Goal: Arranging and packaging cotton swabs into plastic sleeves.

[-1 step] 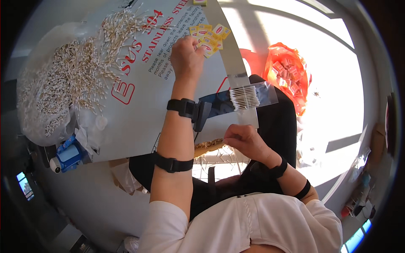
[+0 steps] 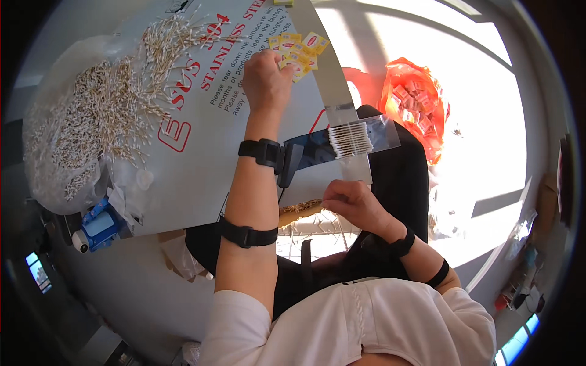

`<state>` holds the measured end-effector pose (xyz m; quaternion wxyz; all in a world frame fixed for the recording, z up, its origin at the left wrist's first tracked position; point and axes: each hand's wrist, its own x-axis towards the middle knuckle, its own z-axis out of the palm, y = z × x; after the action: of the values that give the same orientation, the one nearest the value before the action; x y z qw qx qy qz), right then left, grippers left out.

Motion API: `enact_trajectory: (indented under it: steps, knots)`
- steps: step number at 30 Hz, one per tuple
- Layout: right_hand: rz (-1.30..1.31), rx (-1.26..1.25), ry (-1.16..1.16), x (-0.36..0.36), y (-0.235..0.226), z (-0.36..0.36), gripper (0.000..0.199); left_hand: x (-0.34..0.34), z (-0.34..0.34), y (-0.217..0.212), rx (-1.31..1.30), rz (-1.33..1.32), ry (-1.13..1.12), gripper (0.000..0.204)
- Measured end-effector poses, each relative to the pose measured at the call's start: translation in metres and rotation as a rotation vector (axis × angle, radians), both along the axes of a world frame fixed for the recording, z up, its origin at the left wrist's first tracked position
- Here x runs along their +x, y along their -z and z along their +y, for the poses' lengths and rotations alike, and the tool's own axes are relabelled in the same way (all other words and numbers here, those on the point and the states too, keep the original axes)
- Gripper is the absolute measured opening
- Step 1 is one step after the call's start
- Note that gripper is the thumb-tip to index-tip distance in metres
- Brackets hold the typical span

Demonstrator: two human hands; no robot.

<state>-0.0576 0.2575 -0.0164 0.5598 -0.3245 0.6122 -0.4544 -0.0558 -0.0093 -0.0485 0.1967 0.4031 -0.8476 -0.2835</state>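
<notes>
My left hand (image 2: 267, 79) reaches over the table to a loose pile of small yellow-and-white printed cards (image 2: 305, 52). Its fingers are curled in at the pile's near left edge, and their tips are hidden, so what they hold does not show. My right hand (image 2: 354, 202) hovers by the table's near edge with thumb and fingers pressed together; anything between them is too small to make out. Between the hands a row of cotton swabs (image 2: 349, 140) lies side by side on a clear plastic sleeve (image 2: 383, 133), which sticks out past the table's right edge.
A large heap of cotton swabs (image 2: 104, 110) spills from a clear bag on the left. A blue-and-white packet (image 2: 101, 227) sits at the near left corner. Right of the table, an open red bag (image 2: 418, 110) holds several small packs. My lap is under the table's near right edge.
The whole view has slid slightly to the left. Both hands keep nearly the same pose, and the swab row lies as before.
</notes>
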Motion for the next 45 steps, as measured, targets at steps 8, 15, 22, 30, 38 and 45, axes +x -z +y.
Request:
enact_trajectory:
  steps: [8, 15, 22, 30, 38, 45]
  knots:
    - [-0.093, 0.049, 0.029, -0.010, 0.010, 0.009, 0.009, -0.015, -0.020, -0.001, -0.023, -0.288, -0.079, 0.019]
    - [-0.062, -0.017, 0.060, -0.021, -0.002, -0.001, 0.008, -0.005, -0.033, 0.005, 0.048, -0.227, -0.035, 0.016]
    - [0.820, -0.294, 0.367, -0.104, -0.005, -0.121, 0.012, 0.004, -0.025, 0.008, 0.030, -0.062, 0.003, 0.021]
    - [1.096, -0.209, 0.283, -0.123, 0.047, -0.202, 0.021, 0.002, -0.016, 0.007, 0.105, -0.007, -0.033, 0.016]
    - [0.879, -0.029, 0.271, -0.128, 0.041, -0.209, 0.021, 0.017, -0.021, 0.013, 0.076, 0.322, -0.092, 0.014]
    - [0.395, -0.231, 0.196, -0.127, 0.004, -0.162, 0.013, 0.041, 0.022, -0.032, 0.584, 0.506, -0.061, 0.014]
